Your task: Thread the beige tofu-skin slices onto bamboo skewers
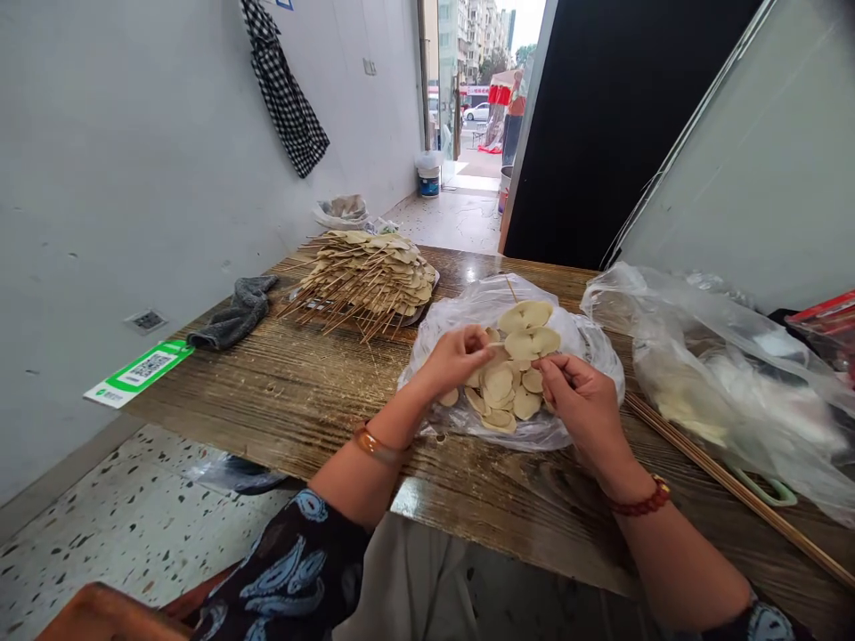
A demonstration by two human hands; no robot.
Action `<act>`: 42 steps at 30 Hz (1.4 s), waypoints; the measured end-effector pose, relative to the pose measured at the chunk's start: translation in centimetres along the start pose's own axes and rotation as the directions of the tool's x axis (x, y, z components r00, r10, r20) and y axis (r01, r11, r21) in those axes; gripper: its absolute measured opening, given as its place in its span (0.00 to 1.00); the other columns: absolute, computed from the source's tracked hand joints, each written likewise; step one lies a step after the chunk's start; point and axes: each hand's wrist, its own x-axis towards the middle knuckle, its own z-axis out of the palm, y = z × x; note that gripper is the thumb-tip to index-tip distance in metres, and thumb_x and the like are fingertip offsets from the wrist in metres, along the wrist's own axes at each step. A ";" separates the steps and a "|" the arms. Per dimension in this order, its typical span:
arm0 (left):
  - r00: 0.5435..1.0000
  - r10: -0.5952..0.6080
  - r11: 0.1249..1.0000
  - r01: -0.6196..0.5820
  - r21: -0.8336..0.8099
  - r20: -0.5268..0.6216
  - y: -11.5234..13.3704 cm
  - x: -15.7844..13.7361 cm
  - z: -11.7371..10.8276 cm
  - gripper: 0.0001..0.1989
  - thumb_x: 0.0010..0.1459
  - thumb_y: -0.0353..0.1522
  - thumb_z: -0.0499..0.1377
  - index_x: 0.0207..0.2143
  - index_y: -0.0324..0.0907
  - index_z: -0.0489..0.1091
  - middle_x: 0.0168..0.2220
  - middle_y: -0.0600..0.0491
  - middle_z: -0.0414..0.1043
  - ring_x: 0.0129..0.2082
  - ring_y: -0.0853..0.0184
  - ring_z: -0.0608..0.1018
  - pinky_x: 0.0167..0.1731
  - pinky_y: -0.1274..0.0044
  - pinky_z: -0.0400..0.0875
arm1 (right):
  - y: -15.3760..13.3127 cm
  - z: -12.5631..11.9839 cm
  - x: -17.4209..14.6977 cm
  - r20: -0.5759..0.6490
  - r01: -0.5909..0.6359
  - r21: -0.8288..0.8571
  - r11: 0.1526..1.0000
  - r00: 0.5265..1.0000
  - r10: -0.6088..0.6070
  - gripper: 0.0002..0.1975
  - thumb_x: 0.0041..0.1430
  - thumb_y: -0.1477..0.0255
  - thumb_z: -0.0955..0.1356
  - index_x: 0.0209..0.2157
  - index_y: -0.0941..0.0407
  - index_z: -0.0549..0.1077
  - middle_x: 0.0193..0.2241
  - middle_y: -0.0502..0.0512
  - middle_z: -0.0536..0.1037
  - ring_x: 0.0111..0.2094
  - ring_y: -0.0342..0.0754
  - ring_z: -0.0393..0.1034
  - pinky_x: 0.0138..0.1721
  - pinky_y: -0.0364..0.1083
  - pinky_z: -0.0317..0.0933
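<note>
Between my hands, an open clear plastic bag (441, 329) lies spread on the table with a heap of thin, pale round slices (498, 385) in it. My right hand (580, 396) pinches the near end of a thin wooden skewer (511, 287) whose far tip points away from me. Several slices (533, 342) are threaded along this skewer above the heap. The fingers of my left hand (460, 358) are curled, and a pale slice (495, 344) shows edge-on at the fingertips, close to the threaded ones.
A tall pile of filled skewers (370, 276) lies on a tray at the back left. Left of it are a grey cloth (237, 312) and a green code card (140, 372). On the right are bare skewers (735, 485) and a large plastic bag (741, 374) on the wooden table (287, 401).
</note>
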 end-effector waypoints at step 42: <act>0.865 -0.018 0.940 -0.156 -0.303 -0.502 0.8 0.8 -4.1 0.09 0.41 0.30 0.63 0.29 0.38 0.73 0.25 0.56 0.72 0.24 0.74 0.69 0.25 0.81 0.61 | 0.2 0.3 -0.8 0.330 0.070 -0.250 0.966 0.944 0.017 0.16 0.58 0.59 0.65 0.30 0.57 0.76 0.21 0.52 0.73 0.23 0.44 0.64 0.22 0.42 0.54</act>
